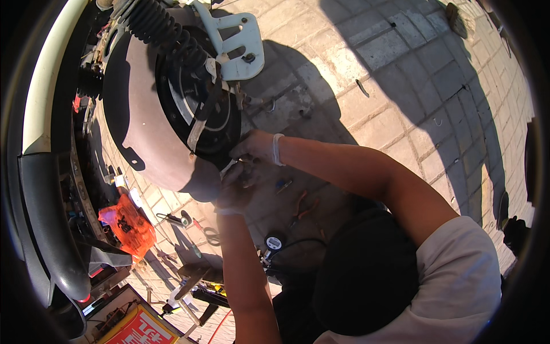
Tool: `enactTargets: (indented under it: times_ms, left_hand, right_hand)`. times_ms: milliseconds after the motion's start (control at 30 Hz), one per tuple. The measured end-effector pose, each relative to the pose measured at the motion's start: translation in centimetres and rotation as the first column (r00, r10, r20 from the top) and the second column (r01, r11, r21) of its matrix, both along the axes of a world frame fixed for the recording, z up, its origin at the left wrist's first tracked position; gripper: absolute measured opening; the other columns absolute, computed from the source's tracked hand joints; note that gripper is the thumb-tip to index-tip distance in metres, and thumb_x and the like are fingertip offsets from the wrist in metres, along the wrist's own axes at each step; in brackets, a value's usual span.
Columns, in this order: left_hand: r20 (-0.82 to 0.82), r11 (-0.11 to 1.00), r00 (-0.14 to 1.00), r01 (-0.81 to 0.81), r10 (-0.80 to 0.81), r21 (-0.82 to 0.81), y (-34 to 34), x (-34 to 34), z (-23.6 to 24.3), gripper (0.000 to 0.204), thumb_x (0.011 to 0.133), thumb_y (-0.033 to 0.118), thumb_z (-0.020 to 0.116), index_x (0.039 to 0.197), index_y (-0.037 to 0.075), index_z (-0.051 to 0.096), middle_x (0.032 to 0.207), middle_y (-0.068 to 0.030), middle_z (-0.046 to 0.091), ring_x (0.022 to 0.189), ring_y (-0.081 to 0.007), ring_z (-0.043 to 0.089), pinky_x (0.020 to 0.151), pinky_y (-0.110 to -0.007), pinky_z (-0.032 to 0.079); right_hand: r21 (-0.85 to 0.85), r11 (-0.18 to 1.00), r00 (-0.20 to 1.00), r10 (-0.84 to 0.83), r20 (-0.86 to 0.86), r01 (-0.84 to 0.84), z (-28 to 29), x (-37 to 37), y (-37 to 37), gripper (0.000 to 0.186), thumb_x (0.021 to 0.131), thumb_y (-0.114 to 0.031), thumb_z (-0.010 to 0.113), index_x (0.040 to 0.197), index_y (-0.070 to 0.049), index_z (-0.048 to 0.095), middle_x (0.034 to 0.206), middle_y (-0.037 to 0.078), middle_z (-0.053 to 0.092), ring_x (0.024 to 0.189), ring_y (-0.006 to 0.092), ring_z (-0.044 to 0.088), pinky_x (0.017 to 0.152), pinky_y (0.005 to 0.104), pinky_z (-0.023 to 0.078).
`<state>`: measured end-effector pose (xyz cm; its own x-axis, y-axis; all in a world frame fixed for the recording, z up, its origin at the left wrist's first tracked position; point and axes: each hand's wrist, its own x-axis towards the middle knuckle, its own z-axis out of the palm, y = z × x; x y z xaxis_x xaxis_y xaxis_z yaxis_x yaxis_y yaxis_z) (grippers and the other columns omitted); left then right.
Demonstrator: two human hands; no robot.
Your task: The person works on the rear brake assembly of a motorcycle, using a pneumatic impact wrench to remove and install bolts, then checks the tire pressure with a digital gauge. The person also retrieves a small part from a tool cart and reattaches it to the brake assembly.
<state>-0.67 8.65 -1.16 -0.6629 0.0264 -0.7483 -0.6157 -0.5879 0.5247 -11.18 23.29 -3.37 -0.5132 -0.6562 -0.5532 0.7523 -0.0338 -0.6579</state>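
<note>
A dusty scooter wheel (152, 123) with a black rim (200, 86) stands in front of me. At its lower right edge, my right hand (256, 147) has its fingers bent and pressed against the rim. What they grip is hidden. My left hand (234, 192) sits just below, at the bottom of the wheel, smeared and in shadow, so its fingers do not read clearly. A small pale piece (229, 167) shows between the hands. Light bands circle both wrists. Above the rim are a black coil spring (169, 37) and a white bracket (243, 54).
On the paving lie orange-handled pliers (302, 207), a small blue item (283, 185) and a digital gauge (274, 243) with a black hose. An orange plastic bag (130, 229) lies left, beside the black and cream scooter body (43, 200). A red and yellow panel (140, 328) is lower left.
</note>
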Motion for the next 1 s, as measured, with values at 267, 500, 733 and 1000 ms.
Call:
enactTargets:
  times_ms: [267,500,733,1000]
  left_hand:
    - [-0.069,0.991,0.993,0.100,-0.094,0.092,0.1,-0.5,0.7,0.023,0.086,0.029,0.067,0.105,0.016,0.066,0.098,0.0026,0.065,0.102,-0.0172,0.055,0.087,-0.042,0.040]
    - [-0.127,0.992,0.984,0.122,-0.122,-0.008,0.7,-0.2,0.3,0.028,0.088,0.031,0.064,0.113,0.017,0.063,0.106,-0.0003,0.066,0.100,-0.0185,0.058,0.086,-0.042,0.041]
    - [-0.119,0.988,0.987,0.120,-0.108,0.099,0.8,0.0,0.8,0.026,0.091,0.030,0.060,0.113,0.017,0.063,0.111,-0.0005,0.066,0.110,-0.0216,0.059,0.090,-0.045,0.040]
    - [-0.140,0.995,0.986,0.093,-0.089,0.022,1.0,0.7,0.5,0.023,0.092,0.029,0.059,0.109,0.014,0.064,0.106,-0.0048,0.067,0.101,-0.0212,0.061,0.091,-0.047,0.041]
  right_hand:
    - [-0.056,0.998,0.999,0.043,0.031,-0.041,-0.6,0.0,0.3,0.023,0.080,-0.022,0.075,0.085,-0.001,0.069,0.074,0.004,0.064,0.063,0.0140,0.058,0.057,0.0284,0.047]
    - [-0.063,0.998,1.000,-0.024,0.019,0.025,-1.0,0.2,-0.7,0.029,0.074,-0.024,0.080,0.086,0.001,0.070,0.076,0.007,0.064,0.063,0.0164,0.057,0.056,0.0326,0.046]
    - [-0.043,0.998,0.994,-0.041,0.106,0.046,0.1,0.1,0.0,0.031,0.073,-0.020,0.080,0.086,0.006,0.068,0.077,0.011,0.065,0.062,0.0199,0.062,0.054,0.0333,0.051]
    - [0.111,0.994,0.994,0.014,-0.113,-0.001,1.4,0.7,0.5,0.038,0.072,-0.024,0.081,0.091,0.006,0.070,0.075,0.011,0.067,0.070,0.0177,0.062,0.064,0.0317,0.050]
